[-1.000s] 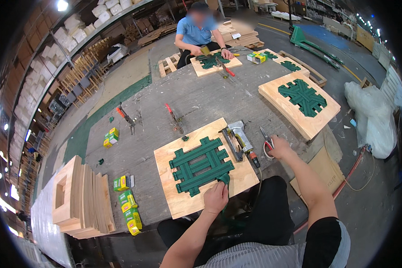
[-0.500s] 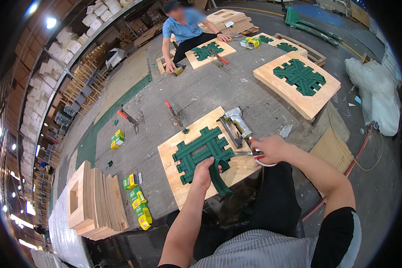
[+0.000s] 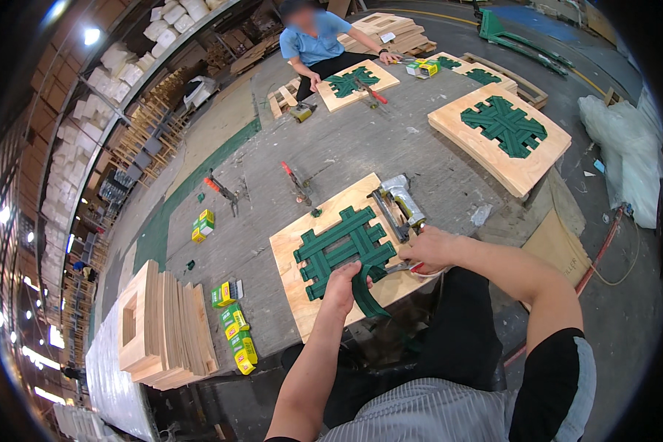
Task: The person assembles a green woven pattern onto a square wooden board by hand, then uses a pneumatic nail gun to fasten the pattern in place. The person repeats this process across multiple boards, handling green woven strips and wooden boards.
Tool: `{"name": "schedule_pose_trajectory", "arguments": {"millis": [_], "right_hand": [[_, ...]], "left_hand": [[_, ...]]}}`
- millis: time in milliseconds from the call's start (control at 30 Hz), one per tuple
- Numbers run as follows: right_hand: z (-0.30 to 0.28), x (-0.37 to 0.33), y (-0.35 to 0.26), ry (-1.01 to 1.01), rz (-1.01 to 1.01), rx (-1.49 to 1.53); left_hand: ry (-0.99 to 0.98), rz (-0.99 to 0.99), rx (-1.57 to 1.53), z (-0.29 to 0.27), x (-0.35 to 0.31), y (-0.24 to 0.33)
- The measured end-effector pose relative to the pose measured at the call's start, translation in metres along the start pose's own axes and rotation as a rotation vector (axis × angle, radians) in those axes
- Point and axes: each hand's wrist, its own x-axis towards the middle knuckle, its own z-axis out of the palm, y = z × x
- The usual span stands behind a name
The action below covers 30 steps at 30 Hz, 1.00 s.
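In front of me lies a wooden board with dark green webbing straps woven across its middle. My left hand is closed on a loose green strap end, which curls down past the board's near edge. My right hand grips scissors with red and white handles. Their blades point left and reach up to the strap beside my left fingers; whether they touch it I cannot tell. A staple gun rests on the board's right side, just beyond my right hand.
Pliers-like tools with red handles and yellow-green boxes lie on the grey table. Framed boards are stacked at left, webbed boards at right. Across the table a co-worker handles another webbed board.
My right hand has brought the scissors closer to the strap by my left hand. The co-worker's hand has left a staple gun on the table and moved to the board. The view has shifted slightly.
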Motion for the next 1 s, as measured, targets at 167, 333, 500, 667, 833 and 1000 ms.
{"name": "schedule_pose_trajectory", "arguments": {"millis": [167,333,500,667,833,1000], "right_hand": [[0.003,-0.002,0.006,-0.02,-0.042,0.005],[-0.004,0.014,-0.016,0.022,-0.083,-0.001],[0.0,0.016,-0.012,-0.053,-0.062,0.105],[0.011,-0.003,-0.016,0.193,0.238,0.305],[0.025,-0.058,0.025,0.636,0.808,0.341],[0.031,-0.083,0.052,0.564,0.901,0.19]], "left_hand": [[0.008,-0.002,-0.011,-0.002,-0.002,0.002],[-0.004,-0.003,0.02,-0.007,-0.003,-0.002],[-0.036,-0.012,-0.035,-0.004,-0.01,-0.001],[0.068,0.172,-0.094,-0.039,-0.043,-0.011],[0.42,0.3,-0.037,-0.095,-0.109,-0.033],[0.738,0.359,0.05,-0.134,-0.151,-0.06]]}}
